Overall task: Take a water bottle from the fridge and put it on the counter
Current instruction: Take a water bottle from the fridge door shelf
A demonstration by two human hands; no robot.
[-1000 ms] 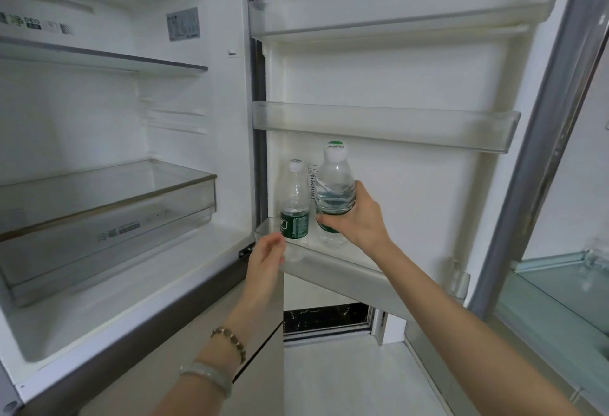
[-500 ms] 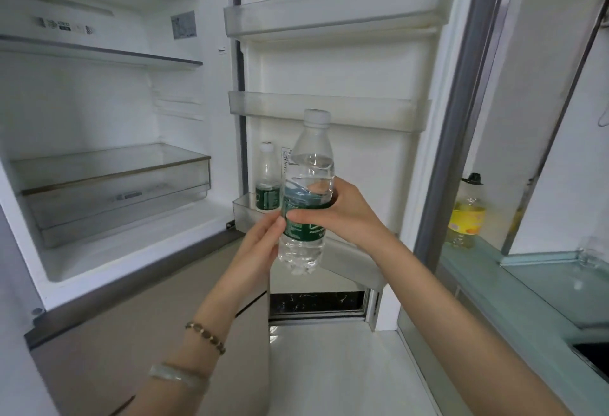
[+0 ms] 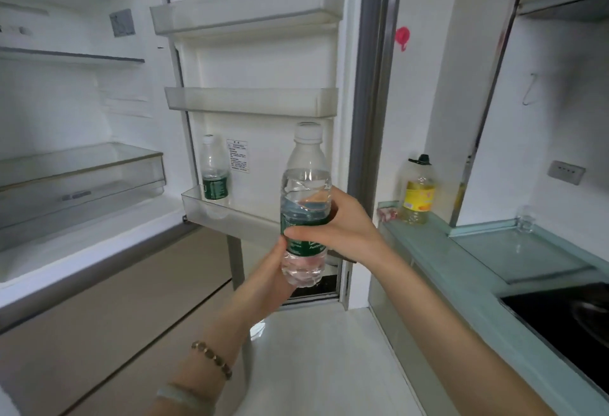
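Ahead of me stands an open white cabinet interior, brightly and evenly lit, with a glass shelf [image 3: 72,56] high on the left and a clear drawer [image 3: 79,181] lower down. To my right a white wall [image 3: 425,92] carries a small pink hook [image 3: 402,37], and farther right a thin wire hook [image 3: 529,89] and a grey wall socket [image 3: 566,172]. A pale green glass-topped ledge [image 3: 461,267] runs along the right side, with a yellow-labelled oil bottle [image 3: 418,190] standing at its far end and a dark sink [image 3: 566,320] set into it nearer me. The floor [image 3: 316,366] below is pale and glossy. Beige panels [image 3: 108,323] lie lower left.
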